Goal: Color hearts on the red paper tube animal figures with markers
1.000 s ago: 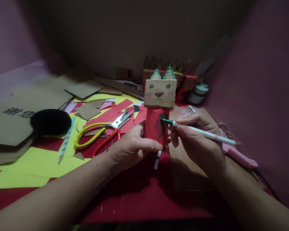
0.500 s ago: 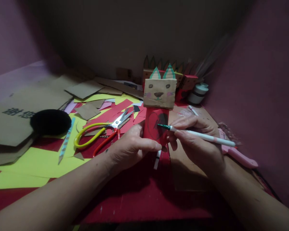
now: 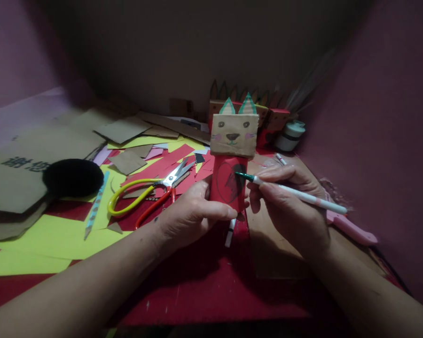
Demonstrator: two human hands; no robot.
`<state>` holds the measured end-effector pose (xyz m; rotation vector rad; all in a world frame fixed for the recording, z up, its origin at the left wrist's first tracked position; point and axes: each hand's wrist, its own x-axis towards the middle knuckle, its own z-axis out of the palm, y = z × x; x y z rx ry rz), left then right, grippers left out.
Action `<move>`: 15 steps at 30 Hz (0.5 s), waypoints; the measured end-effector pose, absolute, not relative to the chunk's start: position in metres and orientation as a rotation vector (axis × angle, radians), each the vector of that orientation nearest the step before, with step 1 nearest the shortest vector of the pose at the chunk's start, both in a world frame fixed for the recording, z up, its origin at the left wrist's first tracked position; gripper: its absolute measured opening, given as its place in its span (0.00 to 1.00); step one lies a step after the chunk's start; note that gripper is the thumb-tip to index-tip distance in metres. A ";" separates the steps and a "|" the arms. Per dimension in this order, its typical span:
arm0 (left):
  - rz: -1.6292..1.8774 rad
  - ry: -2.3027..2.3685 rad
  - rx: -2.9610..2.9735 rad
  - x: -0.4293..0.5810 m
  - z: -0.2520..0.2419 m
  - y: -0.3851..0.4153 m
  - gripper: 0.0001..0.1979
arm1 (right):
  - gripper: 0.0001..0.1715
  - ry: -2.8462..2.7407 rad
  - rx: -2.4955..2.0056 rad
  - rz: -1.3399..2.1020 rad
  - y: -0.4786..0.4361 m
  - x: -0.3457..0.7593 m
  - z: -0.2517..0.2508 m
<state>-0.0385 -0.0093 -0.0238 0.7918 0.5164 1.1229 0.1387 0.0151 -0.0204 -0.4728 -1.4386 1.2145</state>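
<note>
Upright before me is a paper-and-cardboard cat figure (image 3: 234, 136), with a drawn cat face, two green-edged pointed ears and a red tube body. My left hand (image 3: 200, 209) is wrapped round the lower part of that body, its thumb across the front. A dark oval outline, partly filled in on its right side, shows on the red paper. In my right hand (image 3: 289, 197) is a white marker (image 3: 310, 198) with a dark green tip, pinched between thumb and fingers. The tip is at the dark patch in the outline; whether it touches, I cannot tell.
Yellow-and-red-handled scissors (image 3: 155, 191) lie left of the figure among paper scraps, near a blue pencil (image 3: 96, 206). A black round object (image 3: 73, 178) is over brown paper. Behind stand similar figures (image 3: 273, 124) and a white jar (image 3: 291, 136); a pink cutter (image 3: 352, 227) lies right.
The marker tip has moved slightly up and to the right across the red body, along with my right hand. My left hand and the cat figure have stayed nearly still.
</note>
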 end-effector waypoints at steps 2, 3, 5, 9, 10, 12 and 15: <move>1.128 0.515 0.800 -0.039 -0.024 -0.009 0.21 | 0.06 -1.434 -0.474 1.221 0.014 0.138 -0.020; 1.123 0.513 0.808 -0.039 -0.024 -0.009 0.20 | 0.05 -1.442 -0.479 1.229 0.014 0.138 -0.020; 1.109 0.518 0.813 -0.038 -0.023 -0.009 0.18 | 0.04 -1.458 -0.497 1.235 0.014 0.137 -0.020; 1.126 0.551 0.789 -0.037 -0.021 -0.010 0.22 | 0.03 -1.450 -0.522 1.190 0.015 0.138 -0.020; 1.134 0.554 0.788 -0.037 -0.022 -0.010 0.22 | 0.03 -1.444 -0.522 1.182 0.015 0.137 -0.020; 1.142 0.548 0.797 -0.038 -0.023 -0.010 0.23 | 0.04 -1.444 -0.521 1.188 0.015 0.137 -0.021; 1.119 0.533 0.829 -0.039 -0.025 -0.008 0.18 | 0.04 -1.488 -0.522 1.214 0.014 0.137 -0.022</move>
